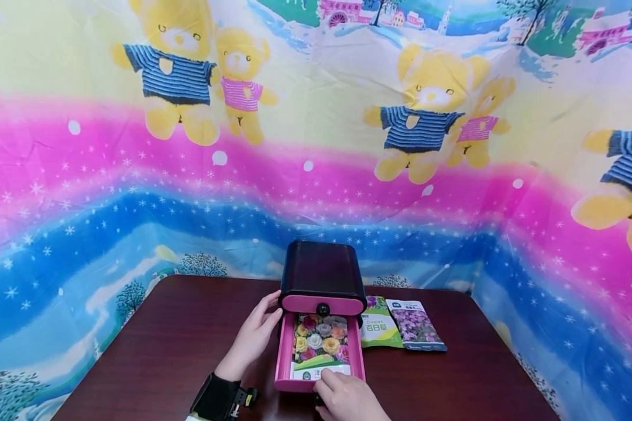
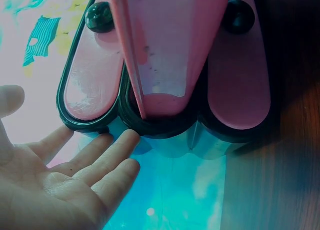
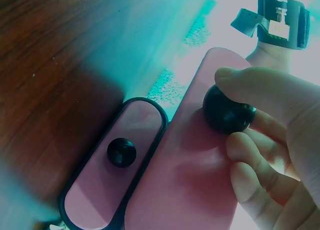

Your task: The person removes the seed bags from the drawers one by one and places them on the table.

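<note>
A black drawer cabinet [image 1: 323, 266] with pink oval fronts stands on the table. Its middle drawer [image 1: 286, 358] is pulled out toward the person, while the top drawer [image 1: 295, 304] and the bottom drawer [image 3: 92, 202] sit closed. Inside the pulled-out drawer lies a packet with a flower picture [image 1: 316, 342]. My right hand [image 1: 350, 397] pinches that drawer's round black knob [image 3: 227, 112] between thumb and fingers. At the cabinet's left side is my left hand [image 1: 253, 339], its fingers extended and fingertips right at the black casing.
Right of the cabinet, a green and white packet [image 1: 381, 333] and a purple-flowered packet [image 1: 417, 327] lie on the dark wooden table [image 1: 453, 386]. A curtain printed with bears [image 1: 321, 193] hangs behind and around the table.
</note>
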Demonstrator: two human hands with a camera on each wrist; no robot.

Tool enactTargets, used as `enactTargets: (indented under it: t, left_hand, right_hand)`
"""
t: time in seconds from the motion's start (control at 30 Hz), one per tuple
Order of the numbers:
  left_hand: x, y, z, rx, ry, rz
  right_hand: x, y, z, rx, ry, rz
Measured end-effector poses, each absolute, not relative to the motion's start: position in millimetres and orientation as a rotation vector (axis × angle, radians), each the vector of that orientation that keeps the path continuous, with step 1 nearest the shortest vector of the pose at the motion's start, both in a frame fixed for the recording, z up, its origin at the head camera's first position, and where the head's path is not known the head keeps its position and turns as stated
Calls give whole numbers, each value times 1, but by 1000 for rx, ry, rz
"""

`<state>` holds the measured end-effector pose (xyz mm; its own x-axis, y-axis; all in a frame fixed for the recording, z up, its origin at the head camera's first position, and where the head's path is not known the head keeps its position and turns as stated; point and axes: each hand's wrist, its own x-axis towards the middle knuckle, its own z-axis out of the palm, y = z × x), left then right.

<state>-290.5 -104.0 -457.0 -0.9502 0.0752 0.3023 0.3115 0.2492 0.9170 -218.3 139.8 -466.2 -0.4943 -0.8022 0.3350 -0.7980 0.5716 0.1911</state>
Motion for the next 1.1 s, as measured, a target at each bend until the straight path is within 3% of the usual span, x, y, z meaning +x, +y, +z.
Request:
enactTargets:
  t: [0.6,0.77,0.9,1.1]
  left_hand:
    - [-291,-104,-457,-366,-2338,-1750]
    - [-291,-104,-456,-371,-2341,-1756]
    - [-291,-104,-456,-372,-2343,-1753]
    - [-290,-104,-456,-359,-2353,-1742]
  right_hand:
    - [-221,139,-473,1329,-2507,-88]
    - [-221,143,-463,1360,-2647,160]
    - [-224,152,-456,1283,-2605,393]
    - [-241,166,-453,1082,-2499,317]
